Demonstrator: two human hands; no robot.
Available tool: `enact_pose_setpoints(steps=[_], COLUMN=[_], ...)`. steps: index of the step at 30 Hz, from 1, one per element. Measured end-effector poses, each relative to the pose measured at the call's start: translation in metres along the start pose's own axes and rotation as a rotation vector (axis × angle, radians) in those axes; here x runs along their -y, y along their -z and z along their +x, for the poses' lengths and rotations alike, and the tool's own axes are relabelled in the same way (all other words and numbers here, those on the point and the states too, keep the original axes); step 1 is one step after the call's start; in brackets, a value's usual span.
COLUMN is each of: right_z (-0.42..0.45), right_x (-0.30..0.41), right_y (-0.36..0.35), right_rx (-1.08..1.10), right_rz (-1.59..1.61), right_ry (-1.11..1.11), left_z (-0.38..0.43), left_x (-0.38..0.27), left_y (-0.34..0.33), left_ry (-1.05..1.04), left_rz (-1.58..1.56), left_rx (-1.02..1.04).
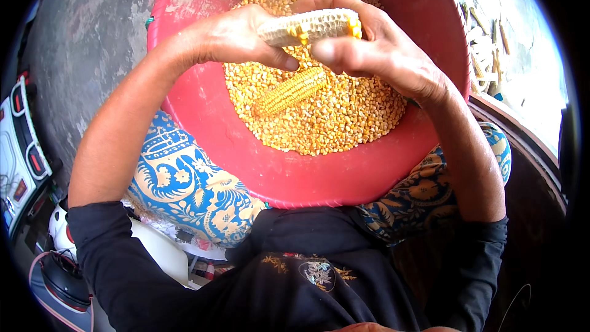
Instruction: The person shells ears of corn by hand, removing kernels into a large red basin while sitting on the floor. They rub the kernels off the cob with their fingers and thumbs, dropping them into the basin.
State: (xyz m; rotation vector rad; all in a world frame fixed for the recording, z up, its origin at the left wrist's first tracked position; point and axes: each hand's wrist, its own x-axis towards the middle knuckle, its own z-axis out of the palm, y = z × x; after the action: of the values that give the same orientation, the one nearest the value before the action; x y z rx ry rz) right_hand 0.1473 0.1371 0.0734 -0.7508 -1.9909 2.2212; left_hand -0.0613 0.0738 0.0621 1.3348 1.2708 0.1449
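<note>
A mostly stripped corn cob [318,25] lies crosswise above the basin, with a few yellow kernels left at its right end and lower edge. My left hand [244,34] grips its left end, thumb beneath. Around the right end curls my right hand [387,44], its fingers behind the cob and its blurred thumb at the lower edge. Below both hands, a full ear of yellow corn [292,91] rests on loose corn kernels [322,131]. The kernels cover the bottom of a wide red plastic basin [295,182], which sits between my legs.
Bare cobs [486,62] lie in bright light outside at the right, past a ledge [516,124]. Worn concrete floor [101,23] stretches to the left. A white vehicle-like object with red lights [23,147] and a dark cap [64,281] appear at lower left.
</note>
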Motion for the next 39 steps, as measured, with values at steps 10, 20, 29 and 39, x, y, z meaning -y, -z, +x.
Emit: enact_pose_setpoints(steps=[10, 20, 29, 39], right_z=[-0.002, -0.012, -0.013, -0.016], right_x=[0.004, -0.010, -0.004, 0.007], right_y=[-0.012, -0.021, -0.010, -0.012], right_rx=[0.066, 0.157, 0.213, 0.224], right_rz=[0.734, 0.319, 0.244, 0.199], right_ry=[-0.110, -0.160, -0.185, -0.063], left_z=[0.012, 0.005, 0.001, 0.002], left_x=[0.015, 0.026, 0.022, 0.015], left_y=[-0.008, -0.025, -0.029, -0.020], left_ry=[-0.018, -0.035, 0.114, 0.083], left_rz=[-0.083, -0.075, -0.122, -0.298], left_rx=[0.106, 0.151, 0.227, 0.377])
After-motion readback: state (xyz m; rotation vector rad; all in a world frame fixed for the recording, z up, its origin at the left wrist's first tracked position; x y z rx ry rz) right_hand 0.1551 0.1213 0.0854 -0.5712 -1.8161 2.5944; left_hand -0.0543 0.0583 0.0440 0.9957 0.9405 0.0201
